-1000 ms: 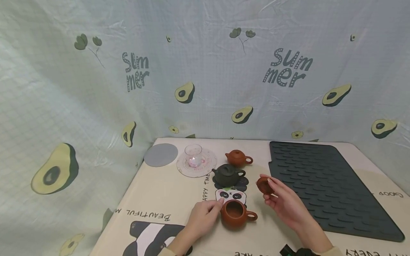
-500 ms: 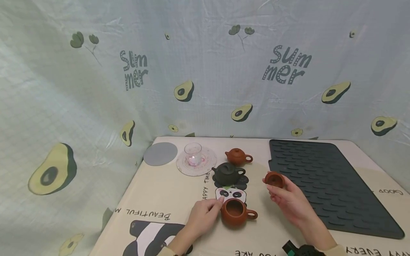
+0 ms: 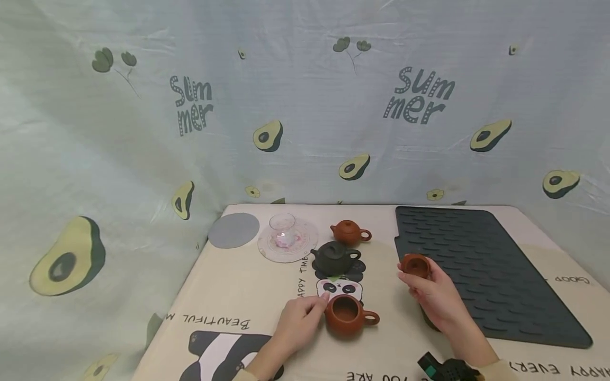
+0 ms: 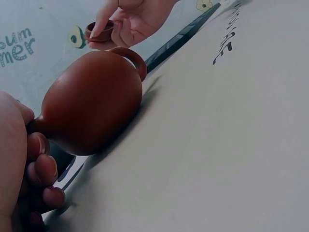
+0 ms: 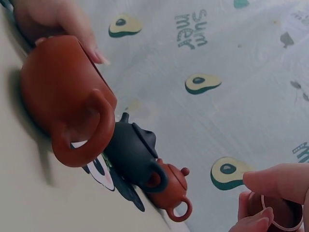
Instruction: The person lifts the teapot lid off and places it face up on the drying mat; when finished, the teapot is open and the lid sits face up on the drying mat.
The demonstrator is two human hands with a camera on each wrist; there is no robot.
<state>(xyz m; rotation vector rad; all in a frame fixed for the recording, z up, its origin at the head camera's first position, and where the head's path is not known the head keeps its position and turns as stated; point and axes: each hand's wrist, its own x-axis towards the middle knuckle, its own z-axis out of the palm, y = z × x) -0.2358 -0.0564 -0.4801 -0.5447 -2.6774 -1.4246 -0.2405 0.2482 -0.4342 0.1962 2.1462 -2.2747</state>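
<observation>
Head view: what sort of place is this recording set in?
Likely a home-style tabletop staged for tea handling: an avocado-print cloth backdrop, a printed tablecloth, small clay teapots, and a ribbed black mat.

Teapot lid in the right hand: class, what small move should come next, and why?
Probably lower the lid onto the black mat. The right hand holds it over the mat's near-left edge, away from the open teapot, which the left hand touches at its spout side.

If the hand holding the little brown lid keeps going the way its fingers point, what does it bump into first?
Probably the dark ridged mat. The right hand holds the lid at the mat's near-left edge, fingers pointing up and away across the table. Depth is hard to judge, but nothing else seems to lie in that line.
</observation>
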